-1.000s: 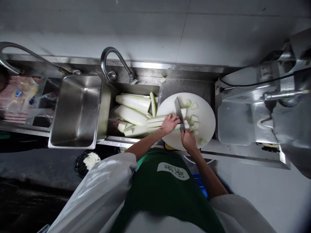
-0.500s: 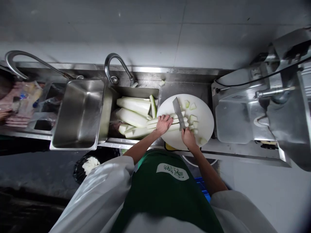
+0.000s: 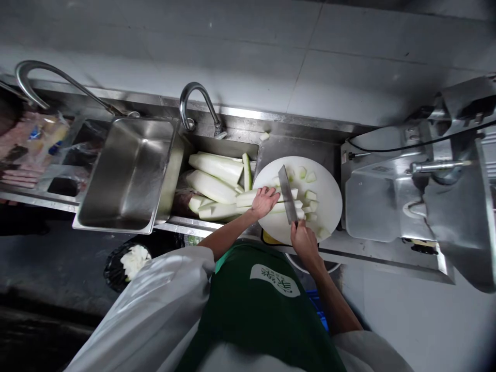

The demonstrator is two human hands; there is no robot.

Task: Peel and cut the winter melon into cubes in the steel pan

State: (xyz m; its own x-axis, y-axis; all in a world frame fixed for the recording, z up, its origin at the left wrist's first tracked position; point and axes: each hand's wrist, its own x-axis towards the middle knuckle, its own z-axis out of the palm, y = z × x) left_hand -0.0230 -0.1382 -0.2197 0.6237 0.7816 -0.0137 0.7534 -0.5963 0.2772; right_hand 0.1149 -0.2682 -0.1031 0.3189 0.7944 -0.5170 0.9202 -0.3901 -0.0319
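My right hand (image 3: 304,238) grips a cleaver (image 3: 287,195) by its handle, the broad blade lying across pale winter melon strips (image 3: 284,207). To the left of the blade, my left hand (image 3: 265,201) presses down on the strips with its fingers curled over them. The strips lie side by side on a round white cutting board (image 3: 329,194), their left ends reaching over the sink. Cut melon chunks (image 3: 310,195) are scattered right of the blade and on the far part of the board. Large peeled winter melon pieces (image 3: 212,187) fill the sink basin.
A curved faucet (image 3: 199,85) rises behind the basin. To the left sits an empty steel pan (image 3: 127,170), with packaged pink meat (image 3: 27,150) beyond it. A metal slicing machine (image 3: 418,181) stands right of the board. A black-lined bin (image 3: 129,261) holds white scraps below.
The view has tilted and shifted slightly. The cleaver has moved slightly on the strips, still in my right hand. My left hand stays on the melon strips.
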